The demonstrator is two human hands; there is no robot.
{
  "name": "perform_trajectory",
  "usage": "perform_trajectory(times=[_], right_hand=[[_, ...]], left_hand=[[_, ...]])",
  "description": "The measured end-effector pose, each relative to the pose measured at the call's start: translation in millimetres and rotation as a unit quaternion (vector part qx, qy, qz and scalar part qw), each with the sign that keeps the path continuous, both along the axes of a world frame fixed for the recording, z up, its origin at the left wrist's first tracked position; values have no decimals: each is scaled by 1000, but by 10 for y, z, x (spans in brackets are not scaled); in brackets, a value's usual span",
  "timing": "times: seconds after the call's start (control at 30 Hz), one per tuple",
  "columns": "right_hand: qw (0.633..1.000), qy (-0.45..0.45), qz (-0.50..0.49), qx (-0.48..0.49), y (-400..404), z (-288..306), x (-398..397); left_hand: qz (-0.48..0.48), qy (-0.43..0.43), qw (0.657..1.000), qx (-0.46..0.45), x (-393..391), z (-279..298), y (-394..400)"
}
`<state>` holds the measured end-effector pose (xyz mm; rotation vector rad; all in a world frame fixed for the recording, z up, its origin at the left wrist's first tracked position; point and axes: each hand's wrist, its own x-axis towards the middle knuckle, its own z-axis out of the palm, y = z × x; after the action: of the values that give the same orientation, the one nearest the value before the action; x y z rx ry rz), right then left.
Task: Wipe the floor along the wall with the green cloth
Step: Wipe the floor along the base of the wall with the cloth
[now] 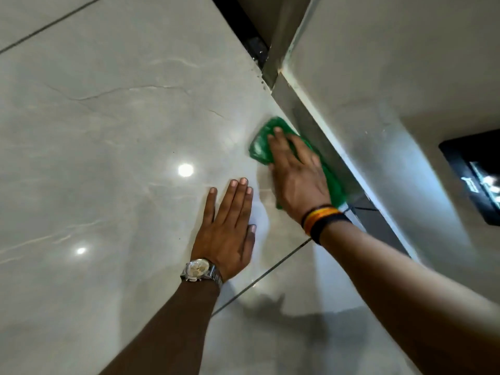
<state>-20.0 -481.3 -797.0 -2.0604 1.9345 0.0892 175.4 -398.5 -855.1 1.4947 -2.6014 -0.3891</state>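
Note:
The green cloth [261,146] lies flat on the glossy pale marble floor [121,131], right against the grey skirting [319,136] at the foot of the wall [378,77]. My right hand [296,171] presses down on the cloth with its fingers spread, covering most of it; coloured bands circle that wrist. My left hand [230,226] rests flat on the bare tile to the left of the cloth, fingers apart, holding nothing, with a metal watch on the wrist.
The wall runs diagonally from top centre to the right edge, with a corner and a dark gap [249,31] at the top. A black panel [476,174] is set in the wall at the right. Dark grout lines cross the floor. Ceiling lights reflect off the tile.

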Motion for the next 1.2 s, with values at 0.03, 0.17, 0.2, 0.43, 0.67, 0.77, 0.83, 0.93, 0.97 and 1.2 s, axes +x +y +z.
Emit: perform_trajectory(times=[0.03,0.17,0.2,0.43,0.67,0.77,0.83,0.93,0.97,1.2], right_hand=[[999,7,-32,4,132,-5,-72],[997,4,-67,-24,-196,-87,104],[997,3,-67,-29,-335,-98,187],[993,-11,-84,-77,99,-242,46],[982,44,-177,-37,1897,-144,-715],[981,53,-180,-41,1535,-131,-569],[982,36,-178,-48,1122,-122,-369],[983,8,-174,-57,672,-80,-104],[984,11,-165,-65,695,-96,-91],[979,84,-184,-7,2931,-164,-955]], left_hand=[[0,-1,1000,-2,1,-3,1],[2,11,1000,-14,3,-19,-11],[3,14,1000,-14,-3,-20,-5],[1,5,1000,-20,-14,67,-19],[2,15,1000,-14,-27,155,-1],[4,4,1000,-15,-45,136,7],[13,2,1000,-24,-46,126,23],[17,3,1000,-22,-65,123,23],[23,7,1000,-19,-82,140,53],[80,15,997,4,-370,145,511]])
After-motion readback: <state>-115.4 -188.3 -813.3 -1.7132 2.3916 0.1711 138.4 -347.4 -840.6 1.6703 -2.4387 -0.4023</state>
